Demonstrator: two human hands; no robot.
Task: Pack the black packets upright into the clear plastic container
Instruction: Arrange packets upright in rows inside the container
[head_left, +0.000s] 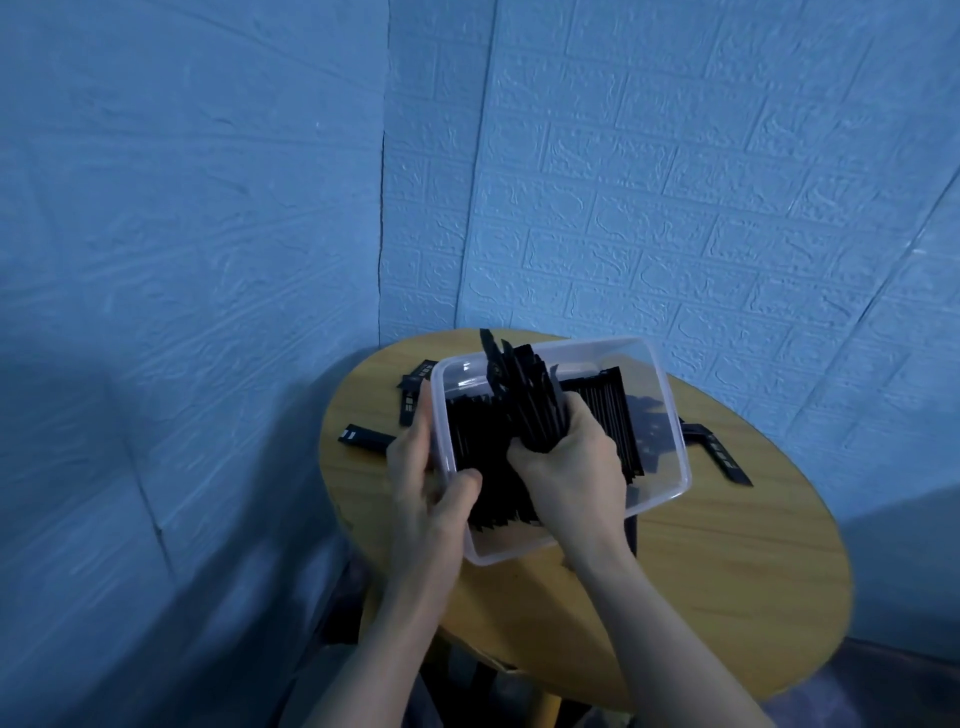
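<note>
Fingers of right hand (571, 462): I log them curled tight around a fanned bundle of black packets (524, 400), the bundle rising above my knuckles and leaning out past the far rim of the clear plastic container (670, 415). Right forearm enters from below, wrist over the near rim. Left hand (421, 467): fingers wrapped outside the container's left wall, thumb hooked over the rim inside, clamping it. Packed rows of packets stand between and beyond both hands. Loose packets (363, 435) lie on the round wooden table (727, 571), just left of my left fingers.
</note>
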